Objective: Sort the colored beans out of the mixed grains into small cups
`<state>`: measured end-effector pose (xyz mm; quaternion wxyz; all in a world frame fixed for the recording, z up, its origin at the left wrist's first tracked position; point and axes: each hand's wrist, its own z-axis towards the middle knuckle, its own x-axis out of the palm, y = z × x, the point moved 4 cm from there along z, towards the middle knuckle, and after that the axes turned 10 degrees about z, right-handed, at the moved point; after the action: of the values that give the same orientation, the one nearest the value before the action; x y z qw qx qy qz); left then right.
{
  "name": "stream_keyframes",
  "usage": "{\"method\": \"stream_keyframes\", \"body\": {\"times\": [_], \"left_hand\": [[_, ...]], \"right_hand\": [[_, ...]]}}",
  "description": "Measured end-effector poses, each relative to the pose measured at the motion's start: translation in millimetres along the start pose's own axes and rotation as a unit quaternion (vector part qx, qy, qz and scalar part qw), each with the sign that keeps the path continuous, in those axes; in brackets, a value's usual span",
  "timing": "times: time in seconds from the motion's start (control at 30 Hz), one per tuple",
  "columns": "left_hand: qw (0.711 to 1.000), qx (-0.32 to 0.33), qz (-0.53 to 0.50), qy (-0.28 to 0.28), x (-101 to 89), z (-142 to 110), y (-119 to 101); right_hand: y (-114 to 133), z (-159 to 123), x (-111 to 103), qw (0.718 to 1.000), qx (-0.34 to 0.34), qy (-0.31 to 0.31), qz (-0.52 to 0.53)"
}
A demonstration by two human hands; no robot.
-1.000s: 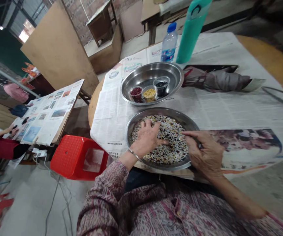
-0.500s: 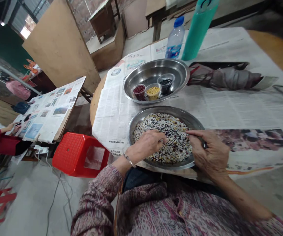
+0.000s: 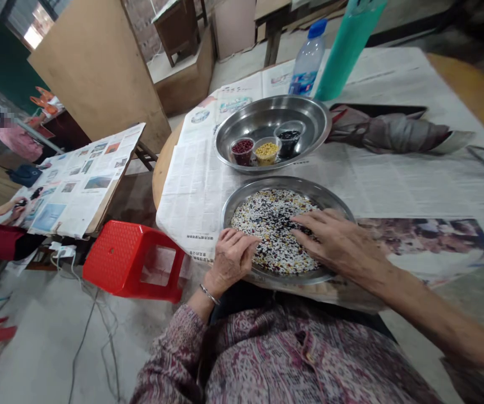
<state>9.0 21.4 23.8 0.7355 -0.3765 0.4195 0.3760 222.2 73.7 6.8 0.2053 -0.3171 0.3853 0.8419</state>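
Observation:
A shallow steel basin point(image 3: 286, 180) in front of me holds a spread of mixed white, black, yellow and dark red grains and beans point(image 3: 273, 219). At its left front rim is my left hand point(image 3: 232, 255), fingers together and curled over the edge. My right hand point(image 3: 337, 242) reaches in from the right, its fingers stretched and apart, fingertips at the dark patch in the middle of the mix. Behind, a second steel basin point(image 3: 263, 115) holds plastic cups of red beans point(image 3: 242, 147), yellow beans point(image 3: 266, 150) and black beans point(image 3: 289, 136).
Newspaper point(image 3: 187, 196) covers the round table. A water bottle point(image 3: 307, 59), a green bottle point(image 3: 347, 50) and a wrapped grey bundle point(image 3: 393, 132) stand or lie behind the basins. A red stool point(image 3: 128, 258) is at left. Other people sit by a second newspaper-covered table point(image 3: 99, 185).
My left hand has moved from over the grains to the basin's left rim. My right hand has come off the right rim, its fingers reaching farther left over the mix.

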Motion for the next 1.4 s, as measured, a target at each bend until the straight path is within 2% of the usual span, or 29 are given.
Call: {"method": "stream_keyframes", "body": {"times": [0.13, 0.27, 0.37, 0.5, 0.6, 0.77, 0.83, 0.93, 1.1, 1.13, 1.23, 1.3, 1.4], "left_hand": [[0.999, -0.008, -0.024, -0.037, 3.6, -6, 1], [0.999, -0.007, -0.028, -0.038, 5.0, -5, 0], [0.999, -0.013, -0.026, -0.025, 5.9, -4, 1], [0.998, -0.022, -0.044, -0.047, 5.6, -5, 1], [0.997, -0.036, -0.056, -0.050, 7.4, -6, 2], [0.996, -0.030, -0.058, -0.055, 9.2, -6, 2], [0.997, -0.028, -0.055, -0.051, 9.9, -6, 2], [0.997, -0.025, -0.052, -0.057, 10.2, -5, 2], [0.990, 0.004, -0.064, -0.127, 6.4, -5, 1], [0.989, 0.004, -0.064, -0.129, 6.4, -4, 1], [0.991, -0.001, -0.061, -0.123, 7.0, -4, 1], [0.990, 0.001, -0.062, -0.126, 6.9, -4, 1], [0.987, 0.009, -0.067, -0.145, 6.2, -4, 1]], "right_hand": [[-6, 13, 23, 0.999, 0.017, 0.046, -0.021], [-2, 26, 40, 0.995, 0.020, 0.099, 0.026], [4, 37, 41, 0.987, 0.048, 0.128, 0.083], [12, 39, 35, 0.961, 0.098, 0.174, 0.190], [28, 31, 27, 0.957, 0.043, 0.179, 0.225], [58, 10, 33, 0.931, -0.090, 0.256, 0.245], [59, 8, 38, 0.930, -0.126, 0.258, 0.227], [42, 17, 43, 0.949, -0.151, 0.236, 0.148], [2, 62, 35, 0.984, -0.099, 0.146, -0.012], [-3, 71, 35, 0.984, -0.095, 0.149, -0.029], [-8, 88, 37, 0.969, -0.118, 0.207, -0.057], [-11, 89, 36, 0.960, -0.120, 0.236, -0.088], [-20, 79, 25, 0.955, -0.077, 0.249, -0.144]]}}
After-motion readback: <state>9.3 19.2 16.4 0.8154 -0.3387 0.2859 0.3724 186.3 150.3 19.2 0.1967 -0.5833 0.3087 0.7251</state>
